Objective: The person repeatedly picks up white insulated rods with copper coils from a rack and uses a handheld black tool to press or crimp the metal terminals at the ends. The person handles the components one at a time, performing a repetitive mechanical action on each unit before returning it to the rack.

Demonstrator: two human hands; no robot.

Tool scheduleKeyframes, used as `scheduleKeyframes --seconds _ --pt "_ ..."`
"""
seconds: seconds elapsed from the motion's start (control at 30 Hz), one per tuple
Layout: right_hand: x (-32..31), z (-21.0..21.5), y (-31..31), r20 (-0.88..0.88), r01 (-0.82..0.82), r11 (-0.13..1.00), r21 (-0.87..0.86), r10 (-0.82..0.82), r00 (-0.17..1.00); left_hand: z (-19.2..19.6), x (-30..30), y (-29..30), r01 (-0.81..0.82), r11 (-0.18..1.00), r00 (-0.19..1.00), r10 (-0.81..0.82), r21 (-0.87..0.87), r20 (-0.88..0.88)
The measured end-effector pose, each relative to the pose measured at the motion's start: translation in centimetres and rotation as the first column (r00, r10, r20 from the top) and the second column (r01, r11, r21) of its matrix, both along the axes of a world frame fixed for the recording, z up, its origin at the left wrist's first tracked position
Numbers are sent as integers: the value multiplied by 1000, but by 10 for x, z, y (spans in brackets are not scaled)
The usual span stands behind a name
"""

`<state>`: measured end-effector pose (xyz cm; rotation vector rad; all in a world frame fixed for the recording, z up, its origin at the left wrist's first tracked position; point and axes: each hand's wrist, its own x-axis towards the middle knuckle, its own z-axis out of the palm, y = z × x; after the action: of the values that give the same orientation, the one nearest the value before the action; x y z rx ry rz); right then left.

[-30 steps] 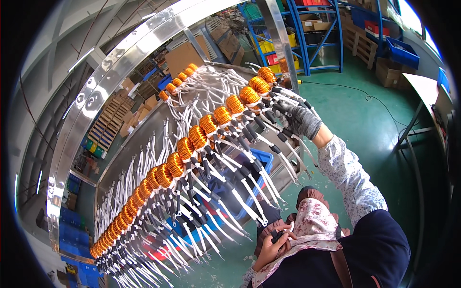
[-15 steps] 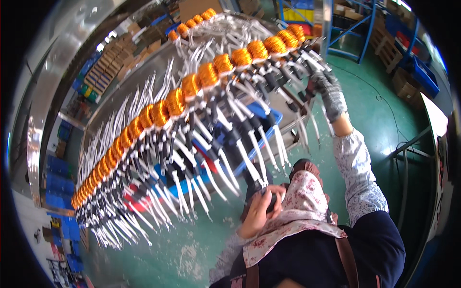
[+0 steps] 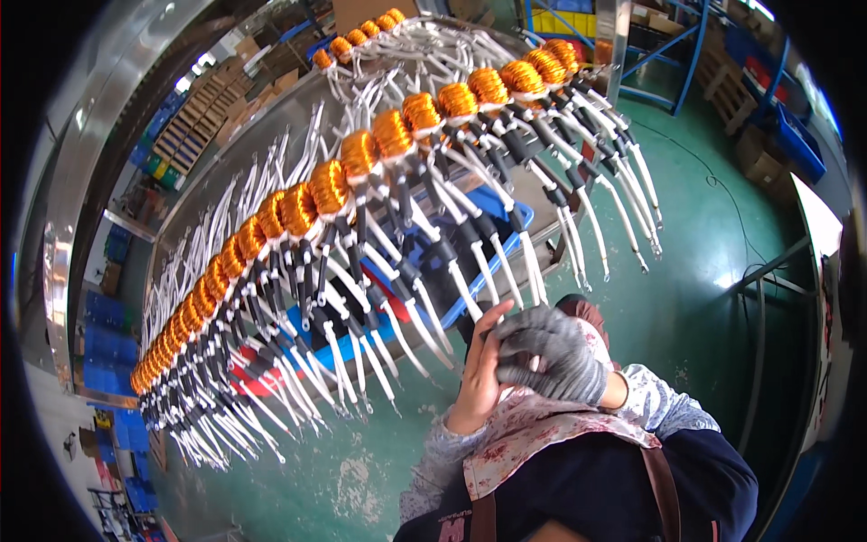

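Gloved fingers (image 3: 522, 332) of the right hand (image 3: 555, 359) curl in against the bare left hand (image 3: 479, 384), one of whose fingers points upward. Both hands meet before the chest, above a flowered cloth (image 3: 533, 429), just outside the near edge of the metal rack (image 3: 77, 185); whether anything is pinched between them cannot be told, since the grey knit hides it. Lower tips of white leads (image 3: 465, 291) end just beside the left hand. These leads, many banded by black sleeves (image 3: 440, 251), hang from a long row of orange wire-wound coils (image 3: 359, 152), which runs along the rack's near edge from its right corner post (image 3: 618, 45) toward the left corner. A shorter coil row (image 3: 370, 30) lies along the far edge. Behind the leads shows a blue bin (image 3: 527, 211). Green floor (image 3: 682, 289) spreads beyond the right edge.
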<state>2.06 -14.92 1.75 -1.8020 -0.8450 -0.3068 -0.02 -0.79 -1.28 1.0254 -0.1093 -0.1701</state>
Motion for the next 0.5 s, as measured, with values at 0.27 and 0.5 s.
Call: scheduleKeyframes --seconds 0.27,0.5 --pt "58 33 -57 -565 186 820 542 191 802 3 -12 12 121 985 990 -111 123 -84" --pt "159 21 -178 -716 615 741 271 -272 643 -33 -29 9 241 967 962 -227 80 -154"
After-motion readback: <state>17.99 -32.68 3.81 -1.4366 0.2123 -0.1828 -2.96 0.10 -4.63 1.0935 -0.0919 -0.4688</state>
